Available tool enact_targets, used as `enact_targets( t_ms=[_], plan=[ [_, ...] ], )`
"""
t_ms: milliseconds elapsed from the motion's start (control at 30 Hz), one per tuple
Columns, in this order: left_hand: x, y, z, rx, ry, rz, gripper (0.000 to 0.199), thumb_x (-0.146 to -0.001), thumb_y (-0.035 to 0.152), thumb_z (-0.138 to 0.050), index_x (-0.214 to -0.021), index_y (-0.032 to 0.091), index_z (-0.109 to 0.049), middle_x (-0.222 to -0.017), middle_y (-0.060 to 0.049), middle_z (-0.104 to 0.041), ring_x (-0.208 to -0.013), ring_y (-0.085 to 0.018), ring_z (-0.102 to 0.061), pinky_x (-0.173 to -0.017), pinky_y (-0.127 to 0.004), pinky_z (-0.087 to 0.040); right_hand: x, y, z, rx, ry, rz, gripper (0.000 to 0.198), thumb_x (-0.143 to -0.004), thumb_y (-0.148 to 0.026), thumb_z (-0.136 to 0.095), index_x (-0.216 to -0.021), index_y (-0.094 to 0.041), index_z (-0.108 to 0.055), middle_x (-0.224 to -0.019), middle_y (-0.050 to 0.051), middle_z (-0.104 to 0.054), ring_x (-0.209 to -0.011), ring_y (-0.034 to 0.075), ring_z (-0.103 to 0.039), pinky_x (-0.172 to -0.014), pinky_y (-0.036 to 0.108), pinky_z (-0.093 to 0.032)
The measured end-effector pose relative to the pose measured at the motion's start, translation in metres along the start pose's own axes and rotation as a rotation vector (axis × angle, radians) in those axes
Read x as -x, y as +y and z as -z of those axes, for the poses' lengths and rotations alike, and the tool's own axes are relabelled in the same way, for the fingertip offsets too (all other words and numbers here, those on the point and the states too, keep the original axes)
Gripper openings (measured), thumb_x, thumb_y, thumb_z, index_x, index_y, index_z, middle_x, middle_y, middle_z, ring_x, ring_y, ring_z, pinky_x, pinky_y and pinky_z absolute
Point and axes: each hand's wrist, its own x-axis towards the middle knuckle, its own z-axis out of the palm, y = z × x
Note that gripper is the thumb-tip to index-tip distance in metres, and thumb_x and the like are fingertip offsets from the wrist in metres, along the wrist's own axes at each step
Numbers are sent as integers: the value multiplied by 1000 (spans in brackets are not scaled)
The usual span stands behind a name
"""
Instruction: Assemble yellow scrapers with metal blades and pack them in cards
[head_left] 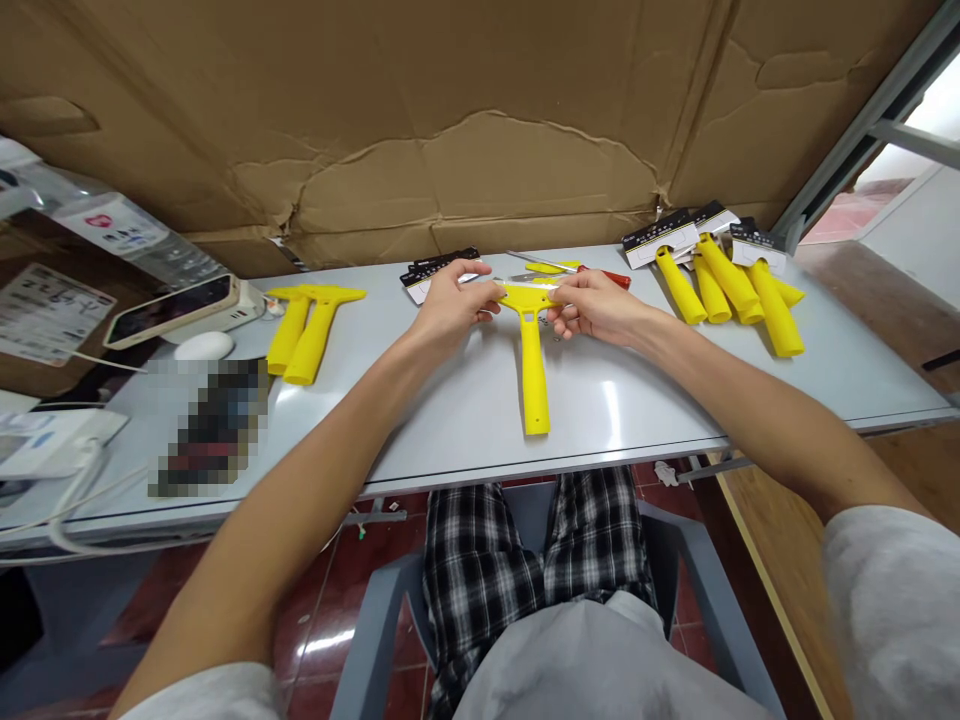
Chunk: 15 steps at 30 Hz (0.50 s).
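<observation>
A yellow scraper (533, 370) is held at its wide head, the handle pointing toward me over the white table (450, 420). My left hand (452, 308) pinches the head's left end between thumb and fingers. At the other end, my right hand (600, 305) is closed in a similar pinch. A thin metallic strip shows along the head's top edge, partly covered by my fingers. Just behind my hands lie a red-handled tool (606, 276) and another yellow piece (553, 267). Black-and-white cards (420, 280) rest behind my left hand.
Two yellow scraper bodies (319, 330) lie to the left. Several yellow handles (724, 275) with cards are piled at the right. A propped phone (171, 310), a white mouse (204, 346) and cables occupy the left end. A cardboard sheet (480, 120) stands along the back edge.
</observation>
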Motion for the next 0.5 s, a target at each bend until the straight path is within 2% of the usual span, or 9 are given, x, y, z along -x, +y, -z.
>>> enact_targets(
  t_ms=[167,267,367,500],
  plan=[
    [2,-4,-4,-124,19,-102,46,-69,22,-79,-108,26,-56,-68,6,-64,-59,-14,-57,-61,-28,-42,-3,5,0,-3,2,22,8,-102,-16,-58,-97,-11,-60,-80,8,-70,-59,9,-65,-55,20,-58],
    [4,-4,-4,-154,14,-149,41,-75,27,-81,-108,26,-56,-69,5,-66,-60,-15,-59,-62,-29,-44,-3,6,-1,-13,6,20,9,-103,-16,-57,-96,-11,-60,-79,7,-69,-59,9,-65,-55,20,-58],
    [3,-3,-4,-138,6,-132,39,-76,27,-81,-106,26,-57,-74,3,-69,-63,-16,-63,-64,-30,-48,-2,4,0,-12,11,19,9,-103,-15,-55,-98,-10,-61,-78,7,-69,-59,9,-65,-55,20,-57],
    [2,-2,-3,-146,0,-114,44,-70,21,-81,-108,26,-59,-78,3,-69,-66,-16,-64,-65,-30,-50,-1,3,0,6,12,23,8,-103,-17,-59,-97,-11,-61,-79,7,-69,-60,8,-64,-56,20,-58]
  ],
)
